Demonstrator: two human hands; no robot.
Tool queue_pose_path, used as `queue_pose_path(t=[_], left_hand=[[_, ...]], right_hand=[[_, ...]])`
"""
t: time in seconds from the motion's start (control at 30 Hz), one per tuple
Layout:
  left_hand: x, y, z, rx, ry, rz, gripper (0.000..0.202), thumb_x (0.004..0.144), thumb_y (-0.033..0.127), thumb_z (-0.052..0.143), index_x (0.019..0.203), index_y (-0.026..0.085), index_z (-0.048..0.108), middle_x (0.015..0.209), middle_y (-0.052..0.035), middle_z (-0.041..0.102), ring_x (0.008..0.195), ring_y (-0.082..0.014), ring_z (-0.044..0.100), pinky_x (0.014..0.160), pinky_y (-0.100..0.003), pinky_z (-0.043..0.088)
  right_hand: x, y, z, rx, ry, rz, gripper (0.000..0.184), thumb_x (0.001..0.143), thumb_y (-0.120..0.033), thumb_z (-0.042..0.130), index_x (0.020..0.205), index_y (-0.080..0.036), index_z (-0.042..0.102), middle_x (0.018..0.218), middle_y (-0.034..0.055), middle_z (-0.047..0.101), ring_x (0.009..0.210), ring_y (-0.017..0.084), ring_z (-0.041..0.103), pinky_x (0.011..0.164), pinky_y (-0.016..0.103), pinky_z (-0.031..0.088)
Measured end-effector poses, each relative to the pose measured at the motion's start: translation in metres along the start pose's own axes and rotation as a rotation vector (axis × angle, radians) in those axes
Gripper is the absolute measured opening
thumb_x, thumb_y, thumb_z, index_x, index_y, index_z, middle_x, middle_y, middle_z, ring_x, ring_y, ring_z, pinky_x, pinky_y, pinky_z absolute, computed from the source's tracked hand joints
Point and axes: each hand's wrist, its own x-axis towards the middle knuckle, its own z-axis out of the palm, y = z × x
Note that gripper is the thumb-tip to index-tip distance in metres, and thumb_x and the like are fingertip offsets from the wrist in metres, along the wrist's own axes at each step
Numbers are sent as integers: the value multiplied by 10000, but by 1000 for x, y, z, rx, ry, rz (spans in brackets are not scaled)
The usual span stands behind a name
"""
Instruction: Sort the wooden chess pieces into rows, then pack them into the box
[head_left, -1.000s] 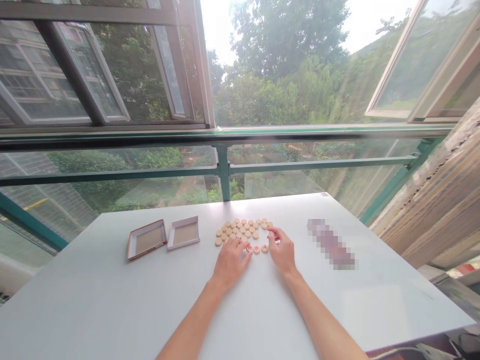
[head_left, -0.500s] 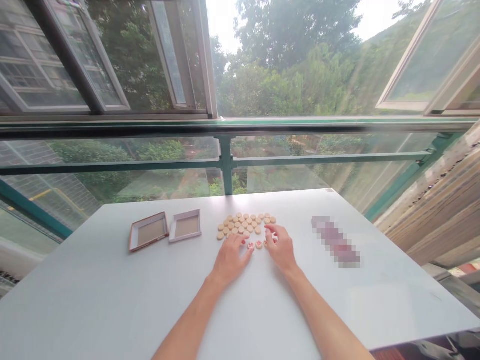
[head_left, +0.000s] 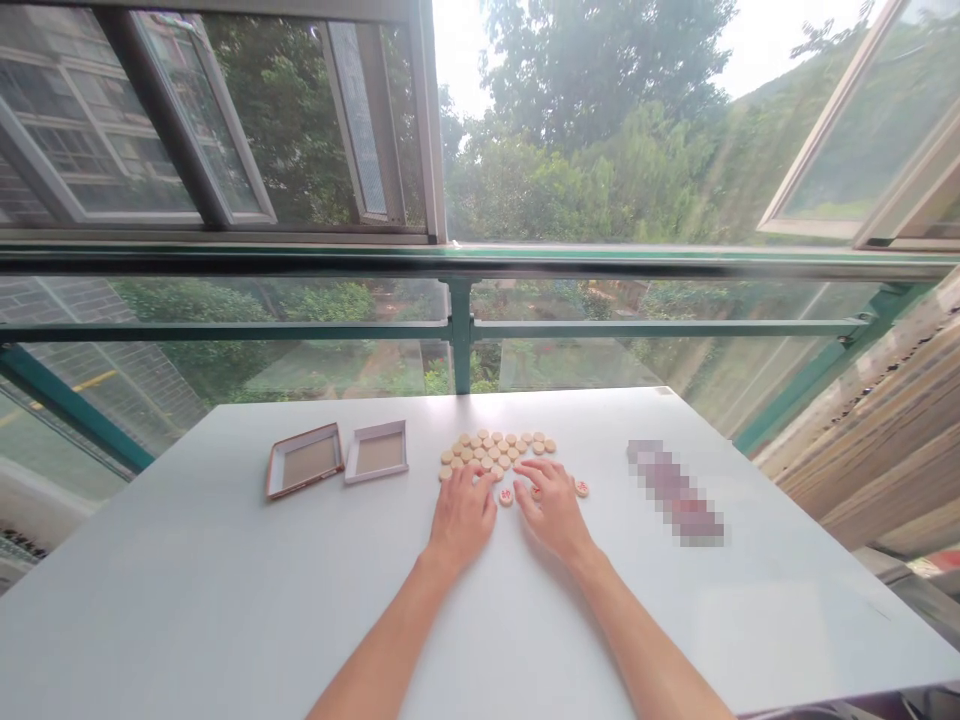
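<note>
A cluster of several round wooden game discs (head_left: 495,450) lies face down on the white table (head_left: 225,600). My left hand (head_left: 461,512) rests flat at the cluster's near edge, fingers stretched onto the nearest discs. My right hand (head_left: 551,505) lies beside it with fingers spread over a disc. Between the hands sits a face-up disc with a red mark (head_left: 506,496). Another red-marked disc (head_left: 581,488) lies just right of my right hand.
Two shallow open box halves lie left of the discs, a brown-edged one (head_left: 304,460) and a pale one (head_left: 377,452). A blurred-out patch (head_left: 675,490) covers something on the table's right. A green railing (head_left: 459,330) and glass stand behind the far edge.
My right hand has shifted left toward my left hand, leaving a red-marked disc uncovered on its right. The left hand has hardly moved. The view has tilted slightly.
</note>
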Motion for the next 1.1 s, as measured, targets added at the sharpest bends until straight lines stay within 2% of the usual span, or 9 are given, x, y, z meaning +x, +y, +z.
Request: queue_pose_path(t=[0.1, 0.23, 0.3, 0.5, 0.63, 0.93, 1.1], left_hand=[[-1, -2, -4, -3, 22, -17, 270, 888, 139, 552, 1120, 239, 647, 1145, -91, 613, 1077, -297, 550, 915, -463, 448], [-1, -4, -3, -17, 27, 16, 420, 908, 132, 525, 1306, 264, 562, 1239, -89, 592, 1131, -284, 538, 967, -454, 438], [1, -4, -1, -8, 20, 44, 432, 919, 126, 504, 1320, 276, 556, 1260, -85, 585, 1150, -278, 529, 994, -452, 426], [9, -2, 3, 6, 11, 29, 285, 888, 184, 588, 1154, 272, 645, 1187, -85, 599, 1119, -302, 524, 961, -479, 434], [4, -1, -1, 2, 17, 1, 181, 903, 201, 587, 1064, 249, 656, 1133, -87, 597, 1081, -294, 530, 939, -466, 440], [-10, -6, -6, 11, -36, -44, 163, 922, 237, 574, 1071, 236, 640, 1031, -75, 618, 990, -279, 547, 820, -425, 462], [-7, -6, -7, -182, 21, -85, 170, 947, 226, 532, 1079, 212, 639, 1027, -82, 652, 1011, -280, 577, 871, -454, 478]], right_hand=[[-5, -4, -1, -7, -60, -69, 213, 914, -297, 602, 1099, -293, 707, 1219, 62, 661, 1214, 288, 514, 1023, 459, 366], [-9, -7, 1, -37, -93, -92, 137, 895, -290, 624, 989, -282, 723, 1215, 69, 658, 1233, 301, 499, 1032, 477, 359], [-9, -6, 2, -48, -87, -83, 131, 902, -294, 616, 972, -278, 726, 1189, 72, 668, 1219, 302, 510, 1026, 480, 365], [-9, -4, 4, -62, -50, -39, 165, 928, -323, 590, 985, -269, 736, 1135, 87, 682, 1172, 304, 543, 1017, 487, 368], [-10, -6, 3, -59, -54, -22, 169, 931, -319, 586, 994, -266, 734, 1119, 85, 683, 1159, 300, 549, 1002, 479, 369], [-10, -2, 6, -39, -66, -18, 194, 942, -355, 574, 1000, -259, 732, 1109, 87, 684, 1146, 295, 551, 988, 468, 369], [-10, -3, 6, -39, -74, -21, 176, 936, -334, 585, 1010, -263, 727, 1111, 81, 684, 1140, 294, 558, 979, 470, 377]])
